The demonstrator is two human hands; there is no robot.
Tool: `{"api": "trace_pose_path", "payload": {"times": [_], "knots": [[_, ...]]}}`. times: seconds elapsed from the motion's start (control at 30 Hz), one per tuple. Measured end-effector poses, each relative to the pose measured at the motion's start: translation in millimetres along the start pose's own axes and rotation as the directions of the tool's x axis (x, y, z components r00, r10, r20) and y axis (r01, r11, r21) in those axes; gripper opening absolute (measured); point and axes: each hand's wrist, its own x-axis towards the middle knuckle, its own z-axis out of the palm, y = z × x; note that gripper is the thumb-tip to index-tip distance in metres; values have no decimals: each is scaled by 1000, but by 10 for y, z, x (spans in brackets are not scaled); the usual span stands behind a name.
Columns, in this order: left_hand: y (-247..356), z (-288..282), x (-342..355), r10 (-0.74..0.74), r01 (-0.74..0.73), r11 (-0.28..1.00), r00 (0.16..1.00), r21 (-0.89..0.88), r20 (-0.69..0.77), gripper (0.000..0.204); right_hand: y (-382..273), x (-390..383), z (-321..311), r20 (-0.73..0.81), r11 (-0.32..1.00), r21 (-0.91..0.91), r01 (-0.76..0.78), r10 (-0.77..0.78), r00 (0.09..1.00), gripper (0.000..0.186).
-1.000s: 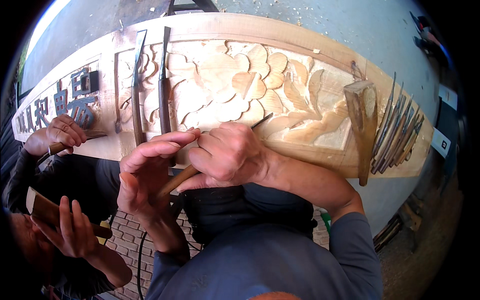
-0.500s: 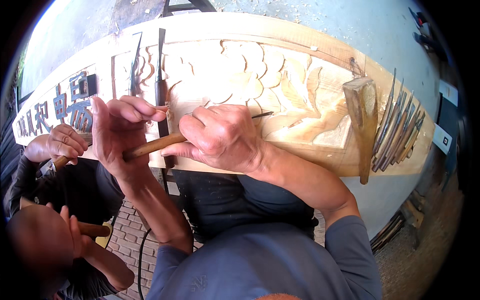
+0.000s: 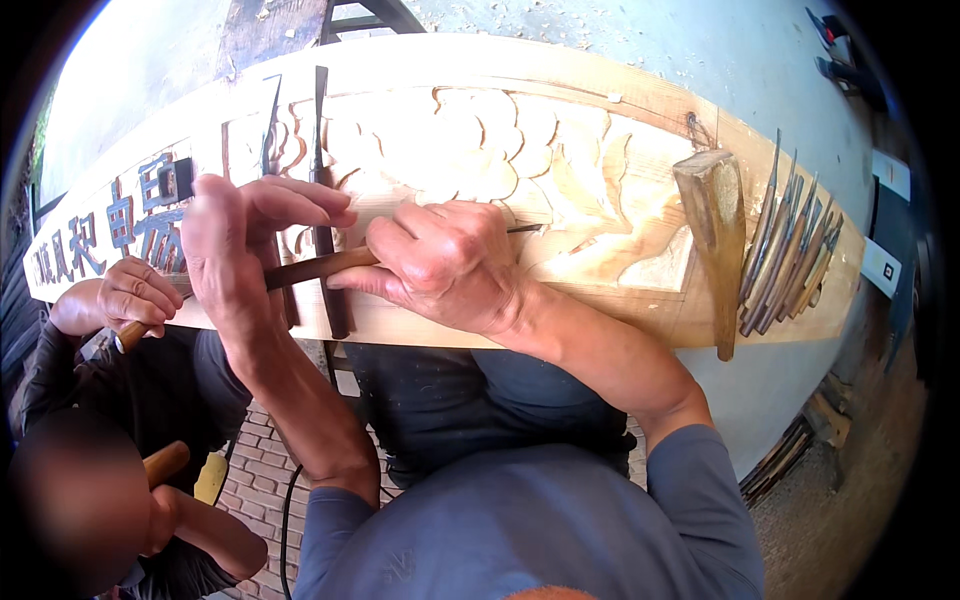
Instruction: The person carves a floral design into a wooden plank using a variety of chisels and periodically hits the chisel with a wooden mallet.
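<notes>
My right hand (image 3: 440,262) is wrapped round a wood-carving chisel, thumb along its wooden handle (image 3: 318,268). The thin dark blade (image 3: 525,228) pokes out past the knuckles, over the carved relief. At the other end, the palm of my left hand (image 3: 235,245) is against or close to the handle's butt; its fingers stretch out to the right, not wrapped round it. Beneath both hands lies a long pale wooden board (image 3: 560,320), carved with scalloped and leaf-like shapes (image 3: 470,150). Two chisels lie across it beyond my left hand, one a long dark chisel (image 3: 320,130).
A wooden mallet (image 3: 712,235) rests at the board's right, beside a row of several carving chisels (image 3: 785,265). Close on the left, another person's hand (image 3: 138,295) holds a wooden-handled tool over painted carved characters (image 3: 120,215). Wood shavings dot the grey surface behind.
The chisel handle's butt has risen and the handle lies flatter. My left hand has turned, its fingers reaching further right. The other person's tools at the left have shifted.
</notes>
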Motion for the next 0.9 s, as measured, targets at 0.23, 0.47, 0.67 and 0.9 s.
{"api": "trace_pose_path", "payload": {"times": [0.23,0.47,0.67,0.9], "knots": [[88,-34,-138,287,-275,902,958,-333,-13,94,44,-6,-116,-207,995,-14,95,-96,974,58],[-67,352,-731,187,-286,939,892,-193,-412,100,-126,37,-427,-189,970,-189,150,-186,964,57],[-325,508,-1140,210,-285,856,954,-431,-215,115,-359,-138,-536,-108,984,-37,174,-177,978,61],[-412,634,-1270,72,-173,974,847,-145,-527,97,-95,-40,-161,-16,970,103,221,-221,975,54]]}}
